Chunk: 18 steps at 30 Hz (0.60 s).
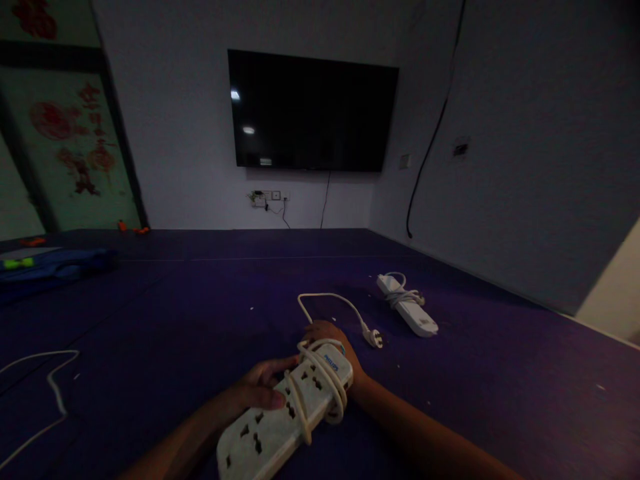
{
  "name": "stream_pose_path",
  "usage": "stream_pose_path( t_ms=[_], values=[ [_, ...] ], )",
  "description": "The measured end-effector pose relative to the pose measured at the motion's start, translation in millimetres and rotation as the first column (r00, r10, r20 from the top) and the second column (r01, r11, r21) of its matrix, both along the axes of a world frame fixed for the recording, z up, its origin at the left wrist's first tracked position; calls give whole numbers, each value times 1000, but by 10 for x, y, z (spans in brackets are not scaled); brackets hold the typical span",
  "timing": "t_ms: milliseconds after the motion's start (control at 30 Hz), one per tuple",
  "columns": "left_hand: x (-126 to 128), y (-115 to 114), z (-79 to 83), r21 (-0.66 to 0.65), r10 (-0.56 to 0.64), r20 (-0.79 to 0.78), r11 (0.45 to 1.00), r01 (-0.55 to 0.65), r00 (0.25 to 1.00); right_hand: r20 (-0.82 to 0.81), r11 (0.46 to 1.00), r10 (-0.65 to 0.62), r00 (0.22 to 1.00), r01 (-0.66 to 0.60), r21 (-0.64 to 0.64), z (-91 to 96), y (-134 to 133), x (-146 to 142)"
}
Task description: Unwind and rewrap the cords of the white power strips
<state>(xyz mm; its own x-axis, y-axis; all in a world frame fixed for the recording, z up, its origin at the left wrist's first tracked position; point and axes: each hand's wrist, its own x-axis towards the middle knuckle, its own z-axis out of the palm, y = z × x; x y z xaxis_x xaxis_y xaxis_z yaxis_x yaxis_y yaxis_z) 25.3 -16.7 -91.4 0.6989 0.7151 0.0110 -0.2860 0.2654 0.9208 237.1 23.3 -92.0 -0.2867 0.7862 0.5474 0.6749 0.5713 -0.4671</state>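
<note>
A white power strip [277,423] with several sockets is held tilted, its far end pointing away from me. My left hand [265,385] grips its left side, thumb pressed on the socket face. White cord [320,377] is wound in loops around the strip. Behind the far end, my right hand [327,331] is closed around the cord, its fingertips partly hidden. From there the loose cord arcs over the purple surface and ends in a white plug [373,337], which lies to the right of my right hand.
A second white power strip [413,310], wrapped in its cord, lies at the right. Another white cable [57,390] runs along the left. Blue cloth [65,265] lies at the far left. A television [315,113] hangs on the wall, and a black cable [425,160] dangles at the right.
</note>
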Motion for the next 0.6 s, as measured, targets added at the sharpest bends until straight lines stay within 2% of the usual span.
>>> stream_pose_path(
  t_ms=[67,133,267,400,600],
  values=[
    [-18,10,16,3,-51,-60,999,51,997,25,999,52,998,-52,13,53,28,21],
    [-21,25,36,3,-61,-102,998,61,993,0,999,40,999,-40,35,77,52,42],
    [12,41,102,1,102,-90,995,-102,991,-159,995,-67,985,78,61,62,75,97],
    [51,7,211,-20,277,-51,960,-278,960,-362,985,-133,923,164,59,27,112,149],
    [76,-52,254,-78,393,-33,916,-395,919,-360,984,-176,916,176,-34,-63,211,187]
  ],
)
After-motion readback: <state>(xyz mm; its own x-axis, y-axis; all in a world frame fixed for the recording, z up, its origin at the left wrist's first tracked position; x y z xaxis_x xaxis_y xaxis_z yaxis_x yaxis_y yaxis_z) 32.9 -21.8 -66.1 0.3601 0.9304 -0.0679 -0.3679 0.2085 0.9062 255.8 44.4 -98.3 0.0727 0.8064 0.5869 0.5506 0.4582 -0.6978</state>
